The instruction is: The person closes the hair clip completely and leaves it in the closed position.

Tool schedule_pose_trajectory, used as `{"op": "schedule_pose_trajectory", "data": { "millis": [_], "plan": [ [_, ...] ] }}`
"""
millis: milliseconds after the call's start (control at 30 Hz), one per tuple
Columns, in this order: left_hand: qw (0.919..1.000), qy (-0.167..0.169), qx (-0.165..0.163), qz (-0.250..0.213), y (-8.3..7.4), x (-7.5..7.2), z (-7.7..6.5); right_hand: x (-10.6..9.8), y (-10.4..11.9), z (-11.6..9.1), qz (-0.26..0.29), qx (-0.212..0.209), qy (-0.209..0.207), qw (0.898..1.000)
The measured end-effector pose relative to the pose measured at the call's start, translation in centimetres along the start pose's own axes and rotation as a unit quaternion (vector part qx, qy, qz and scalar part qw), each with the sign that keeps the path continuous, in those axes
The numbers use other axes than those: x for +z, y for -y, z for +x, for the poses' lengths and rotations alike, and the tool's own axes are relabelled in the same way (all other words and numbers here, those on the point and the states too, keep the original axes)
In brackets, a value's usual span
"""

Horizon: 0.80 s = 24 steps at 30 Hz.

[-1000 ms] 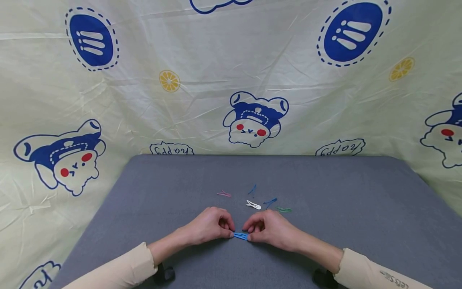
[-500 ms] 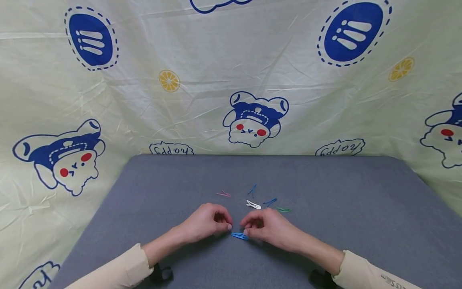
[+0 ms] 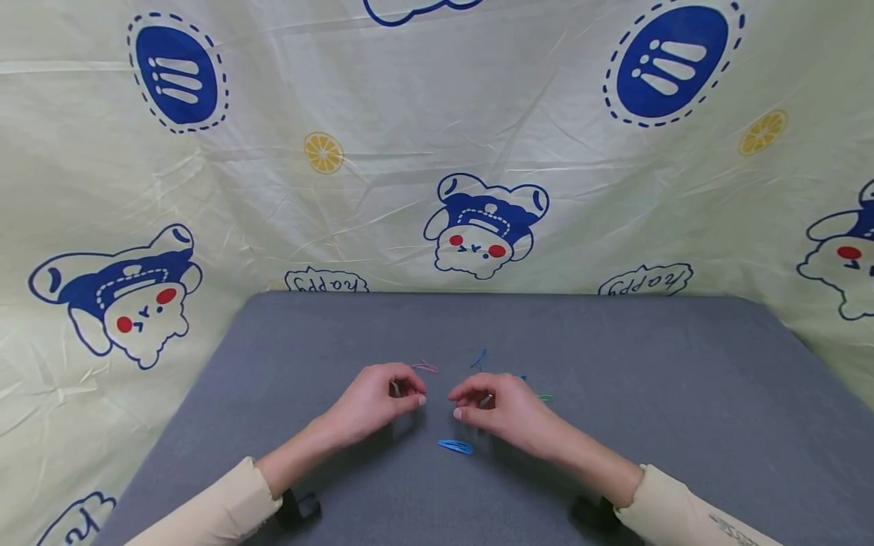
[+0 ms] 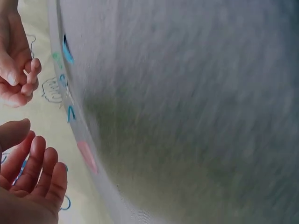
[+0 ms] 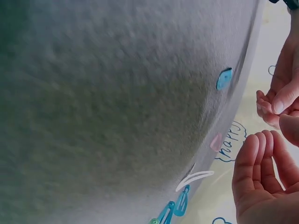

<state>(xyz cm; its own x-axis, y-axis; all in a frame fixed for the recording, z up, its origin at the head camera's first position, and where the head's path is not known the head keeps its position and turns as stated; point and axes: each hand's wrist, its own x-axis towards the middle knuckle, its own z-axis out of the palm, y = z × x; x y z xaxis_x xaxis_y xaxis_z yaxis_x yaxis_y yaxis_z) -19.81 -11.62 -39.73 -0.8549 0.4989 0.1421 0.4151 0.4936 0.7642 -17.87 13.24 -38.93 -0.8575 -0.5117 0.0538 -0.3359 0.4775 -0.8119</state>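
Note:
A closed blue snap hair clip [image 3: 455, 447] lies by itself on the grey cloth, nearer to me than both hands. My left hand [image 3: 382, 400] hovers to the left behind it, fingers loosely bent and holding nothing. Across a small gap, my right hand [image 3: 508, 413] is also raised, its fingers relaxed with nothing between them. Beyond the hands lie a pink hair clip [image 3: 425, 366] and a splayed blue clip [image 3: 479, 359]. The right hand mostly covers a green clip [image 3: 546, 397] and another blue one. A white clip [image 5: 196, 178], largely hidden in the head view, shows in the right wrist view.
The table [image 3: 328, 326] is covered in grey cloth and ends at a straight back edge. Behind it hangs a pale curtain [image 3: 382, 98] printed with cartoon bears and orange slices. Dark wrist straps [image 3: 297, 509] sit below the sleeves.
Both hands have let go of the blue hair clip, which stays on the cloth in closed form. They have lifted away from it, toward the back, the left hand moving further left.

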Motion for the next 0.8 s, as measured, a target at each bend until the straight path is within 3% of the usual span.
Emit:
{"op": "schedule_pose_trajectory", "data": {
  "millis": [267, 533, 800],
  "plan": [
    [0.9981, -0.051, -0.007, 0.035, 0.3, -1.8, 1.0, -0.7, 0.4, 1.8, -0.030, -0.016, -0.024, 0.999],
    [0.9982, -0.042, -0.032, 0.028, 1.9, -2.7, 1.9, -1.0, 0.4, 4.1, -0.044, -0.038, -0.037, 0.998],
    [0.9983, -0.043, -0.034, 0.020, 3.1, -3.5, 2.5, -0.9, -0.5, 6.1, -0.038, -0.026, -0.035, 0.998]
  ]
}}
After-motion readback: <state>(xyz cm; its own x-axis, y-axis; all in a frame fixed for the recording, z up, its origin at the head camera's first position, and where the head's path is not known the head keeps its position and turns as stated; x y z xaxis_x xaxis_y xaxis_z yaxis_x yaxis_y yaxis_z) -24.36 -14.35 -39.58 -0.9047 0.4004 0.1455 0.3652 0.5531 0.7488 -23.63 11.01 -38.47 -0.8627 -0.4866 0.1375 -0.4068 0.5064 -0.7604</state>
